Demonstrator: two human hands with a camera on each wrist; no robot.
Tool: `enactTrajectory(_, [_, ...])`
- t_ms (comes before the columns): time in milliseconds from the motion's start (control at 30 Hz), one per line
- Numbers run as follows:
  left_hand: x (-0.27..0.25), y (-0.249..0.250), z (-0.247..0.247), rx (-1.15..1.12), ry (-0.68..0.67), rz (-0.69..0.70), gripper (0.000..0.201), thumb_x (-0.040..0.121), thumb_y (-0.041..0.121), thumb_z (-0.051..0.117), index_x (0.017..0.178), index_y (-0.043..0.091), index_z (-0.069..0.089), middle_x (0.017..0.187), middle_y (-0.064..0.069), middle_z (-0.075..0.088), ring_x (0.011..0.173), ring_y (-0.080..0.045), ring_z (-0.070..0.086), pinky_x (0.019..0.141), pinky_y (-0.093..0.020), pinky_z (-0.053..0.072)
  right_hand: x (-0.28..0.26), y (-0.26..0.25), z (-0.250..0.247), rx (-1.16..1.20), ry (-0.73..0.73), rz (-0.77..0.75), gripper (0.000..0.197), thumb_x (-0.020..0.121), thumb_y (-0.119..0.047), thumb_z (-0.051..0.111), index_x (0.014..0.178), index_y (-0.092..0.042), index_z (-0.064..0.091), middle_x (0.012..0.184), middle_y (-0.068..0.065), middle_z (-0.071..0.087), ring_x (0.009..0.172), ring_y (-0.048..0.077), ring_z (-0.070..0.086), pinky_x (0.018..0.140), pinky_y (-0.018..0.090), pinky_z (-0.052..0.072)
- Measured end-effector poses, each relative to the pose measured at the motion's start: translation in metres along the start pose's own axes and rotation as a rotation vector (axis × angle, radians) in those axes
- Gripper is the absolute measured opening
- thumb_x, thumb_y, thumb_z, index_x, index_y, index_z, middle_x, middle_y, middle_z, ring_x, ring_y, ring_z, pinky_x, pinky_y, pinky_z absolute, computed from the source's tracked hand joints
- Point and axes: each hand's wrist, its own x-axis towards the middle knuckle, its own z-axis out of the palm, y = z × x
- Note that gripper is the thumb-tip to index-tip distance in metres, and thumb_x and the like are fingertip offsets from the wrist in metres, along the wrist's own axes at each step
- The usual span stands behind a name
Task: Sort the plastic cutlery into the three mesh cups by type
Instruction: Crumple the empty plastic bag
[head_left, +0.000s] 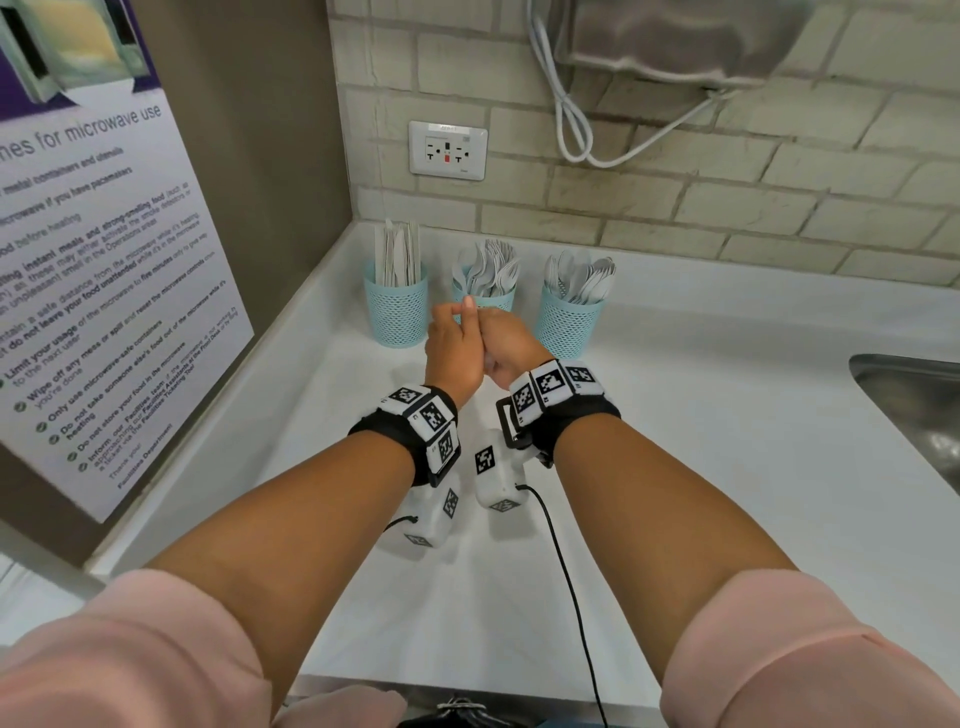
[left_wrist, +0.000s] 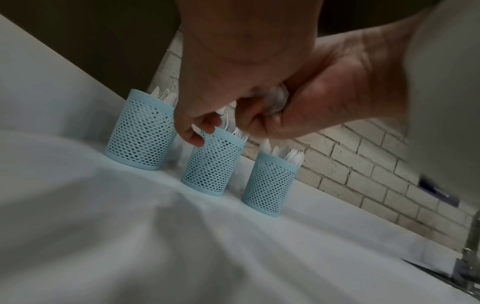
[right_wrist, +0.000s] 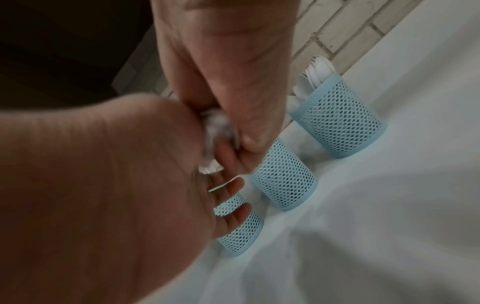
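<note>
Three teal mesh cups stand in a row at the back of the white counter (head_left: 675, 467). White knives fill the left cup (head_left: 397, 306) (left_wrist: 141, 131) (right_wrist: 239, 232). The middle cup (head_left: 496, 301) (left_wrist: 213, 164) (right_wrist: 283, 176) and right cup (head_left: 569, 322) (left_wrist: 270, 185) (right_wrist: 337, 119) hold forks and spoons. My left hand (head_left: 457, 312) and right hand (head_left: 506, 338) meet just in front of the middle cup. Between them they pinch a small shiny piece of plastic cutlery (left_wrist: 278, 100) (right_wrist: 218, 131). Blur hides what type it is.
A steel sink (head_left: 909, 405) with a faucet (left_wrist: 467, 257) lies at the right. A microwave notice (head_left: 104, 260) covers the left wall. On the brick back wall are an outlet (head_left: 448, 150) and a dispenser (head_left: 675, 36) with a looped cord.
</note>
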Motion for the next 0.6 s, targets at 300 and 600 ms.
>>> enactTrajectory(300, [-0.005,0.004,-0.007,0.180,0.124,0.078,0.050,0.096,0.050,0.033,0.127,0.011,0.040,0.127,-0.014,0.049,0.115,-0.029,0.050,0.096,-0.046,0.042,-0.010,0.009,-0.001,-0.211,0.053,-0.174,0.053,0.102,-0.043,0.024,0.070,-0.019,0.058,0.069,0.002,0.061,0.067,0.012,0.058,0.066,0.022,0.047])
enactTrajectory(600, [-0.014,0.021,-0.008,-0.095,-0.077,0.002,0.059,0.098,0.053,0.021,0.100,0.012,0.063,0.097,-0.007,0.066,0.091,-0.018,0.060,0.080,-0.029,0.046,-0.015,0.006,0.012,0.146,0.044,-0.120,0.071,0.095,-0.062,0.019,0.081,-0.011,0.067,0.088,0.014,0.068,0.084,0.018,0.062,0.088,0.034,0.047])
